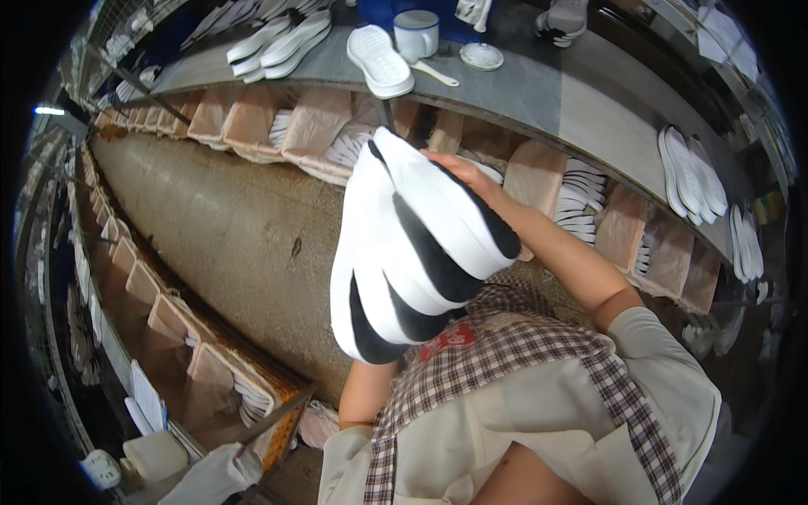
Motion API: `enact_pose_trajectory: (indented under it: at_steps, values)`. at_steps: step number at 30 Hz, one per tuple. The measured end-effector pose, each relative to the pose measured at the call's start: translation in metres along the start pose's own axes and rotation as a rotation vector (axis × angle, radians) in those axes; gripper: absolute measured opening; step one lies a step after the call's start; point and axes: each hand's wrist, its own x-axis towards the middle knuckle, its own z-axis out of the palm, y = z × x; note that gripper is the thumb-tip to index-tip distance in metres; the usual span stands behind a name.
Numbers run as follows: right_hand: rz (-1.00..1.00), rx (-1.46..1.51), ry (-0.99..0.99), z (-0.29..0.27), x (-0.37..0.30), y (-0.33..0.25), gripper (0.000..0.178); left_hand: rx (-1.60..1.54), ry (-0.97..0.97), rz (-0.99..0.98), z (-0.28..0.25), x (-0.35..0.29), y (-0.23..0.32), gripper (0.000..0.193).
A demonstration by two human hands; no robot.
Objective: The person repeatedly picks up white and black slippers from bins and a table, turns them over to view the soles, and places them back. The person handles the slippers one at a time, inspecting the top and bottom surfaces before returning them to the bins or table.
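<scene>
A bundle of white-and-black shoe soles [412, 244] is held up before the workbench [522, 97], between it and the person's checked apron [505, 341]. The right hand [471, 175] grasps the bundle's side nearest the workbench; the left is hidden behind the soles, so I can't tell its grip. I'd say holding them well calls for even pressure from both sides, lest the fanned layers slip.

Under the workbench, pale cloth-lined bins [534, 181] hold nested soles [579, 198]. On its top stands a white mug [417, 35], its contents unseen from here. Across the floor from the workbench runs another row of lined bins [210, 379], the nearest holding white soles [252, 400].
</scene>
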Motion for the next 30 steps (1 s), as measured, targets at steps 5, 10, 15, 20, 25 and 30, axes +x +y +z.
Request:
enact_pose_trajectory:
  at_steps: [5,10,15,20,25,30]
  values:
    - [0.434,0.415,0.048,-0.016,-0.006,-0.039,0.045,-0.021,0.058,0.056,-0.003,-0.002,0.012,0.042]
    - [0.587,0.468,0.044,-0.019,-0.006,-0.055,0.035,-0.032,0.136,0.121,-0.005,0.002,0.033,0.042]
    - [0.747,0.706,0.111,-0.012,-0.007,-0.055,0.031,-0.043,0.170,0.109,-0.006,0.002,0.037,0.042]
    - [0.864,0.852,0.198,-0.010,-0.007,-0.057,0.036,-0.049,0.183,0.110,-0.009,0.004,0.038,0.042]
    - [0.801,1.063,0.220,-0.010,0.000,-0.059,0.043,-0.028,0.150,0.111,-0.004,0.006,0.042,0.042]
    - [0.852,0.965,0.057,-0.015,0.008,-0.068,0.049,0.081,-0.053,0.150,-0.002,0.001,0.039,0.047]
